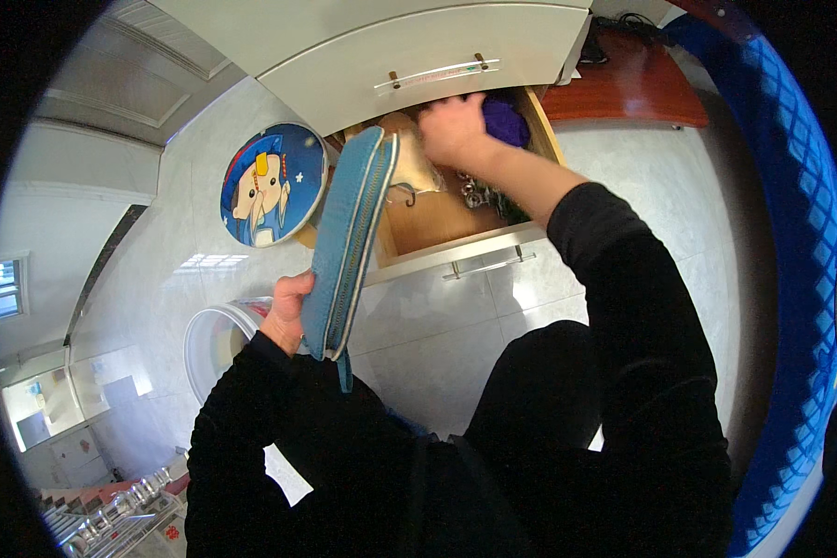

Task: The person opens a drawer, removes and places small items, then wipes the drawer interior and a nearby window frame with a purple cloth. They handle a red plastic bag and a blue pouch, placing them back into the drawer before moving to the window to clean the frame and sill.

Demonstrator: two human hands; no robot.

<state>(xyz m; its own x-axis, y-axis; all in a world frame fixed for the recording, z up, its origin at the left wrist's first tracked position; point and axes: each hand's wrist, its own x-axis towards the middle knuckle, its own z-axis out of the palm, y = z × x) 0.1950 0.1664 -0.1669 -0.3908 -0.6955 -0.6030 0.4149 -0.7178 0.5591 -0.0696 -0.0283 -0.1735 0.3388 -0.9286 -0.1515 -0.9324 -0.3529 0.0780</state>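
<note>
My left hand grips a teal zippered wallet near its lower end. The wallet is tilted upright, with its zip side facing right and a wrist strap hanging below. My right hand reaches into a pulled-out wooden drawer and looks slightly blurred; its fingertips are at the back, and I cannot tell whether they hold anything. Left of that hand lies a beige packet in clear plastic. A purple bundle sits to its right. Beneath my forearm are shiny metal items, partly hidden.
A white cabinet front with a handle rises above the drawer. To the left stands a round stool with a cartoon top, and nearer, a white bucket. A reddish wooden surface and a blue quilted edge lie right.
</note>
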